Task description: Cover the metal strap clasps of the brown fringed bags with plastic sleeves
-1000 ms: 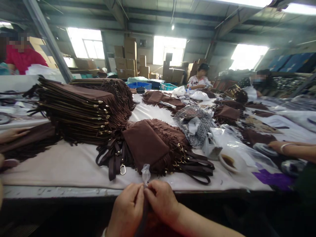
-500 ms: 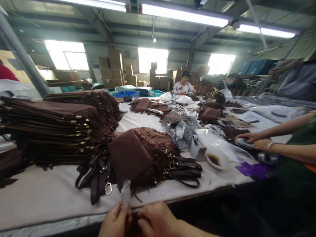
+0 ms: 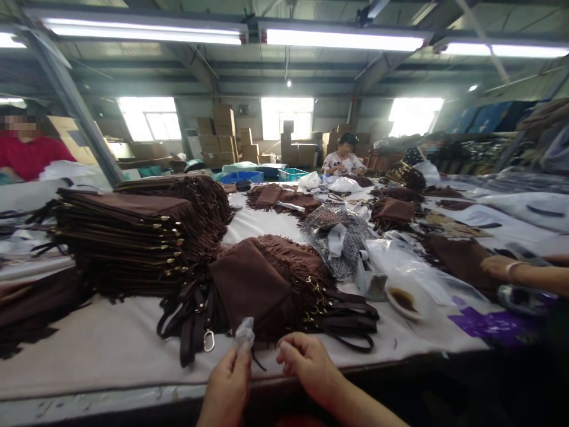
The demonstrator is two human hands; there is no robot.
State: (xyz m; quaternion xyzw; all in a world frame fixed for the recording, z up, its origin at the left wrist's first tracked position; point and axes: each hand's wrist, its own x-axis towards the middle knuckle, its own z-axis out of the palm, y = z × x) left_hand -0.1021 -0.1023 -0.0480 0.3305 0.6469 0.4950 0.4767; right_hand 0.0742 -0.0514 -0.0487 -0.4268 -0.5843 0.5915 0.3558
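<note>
My left hand [image 3: 227, 379] is closed on a small piece of crumpled clear plastic [image 3: 245, 333], held upright at the table's front edge. To its right, my right hand [image 3: 309, 365] has curled fingers, thumb and forefinger pressed together; whatever they may hold is too small to make out. Just beyond both hands lies a brown fringed bag [image 3: 249, 284] on a heap of fringed pieces. Dark straps [image 3: 189, 332] with a gold clasp [image 3: 208, 341] hang at the heap's left, and more straps [image 3: 351, 320] lie at its right.
A tall stack of brown bags [image 3: 128, 237] stands at the left. Right of the heap are a metal box [image 3: 371, 283], a dish of brown stuff [image 3: 403, 299] and purple plastic [image 3: 493, 325]. A co-worker's hand [image 3: 498, 268] touches brown material at the right. Other people sit farther off.
The view has shifted left. Both my hands have risen, with the plastic still in my left hand, and stand farther apart. The co-worker's hand now touches brown material.
</note>
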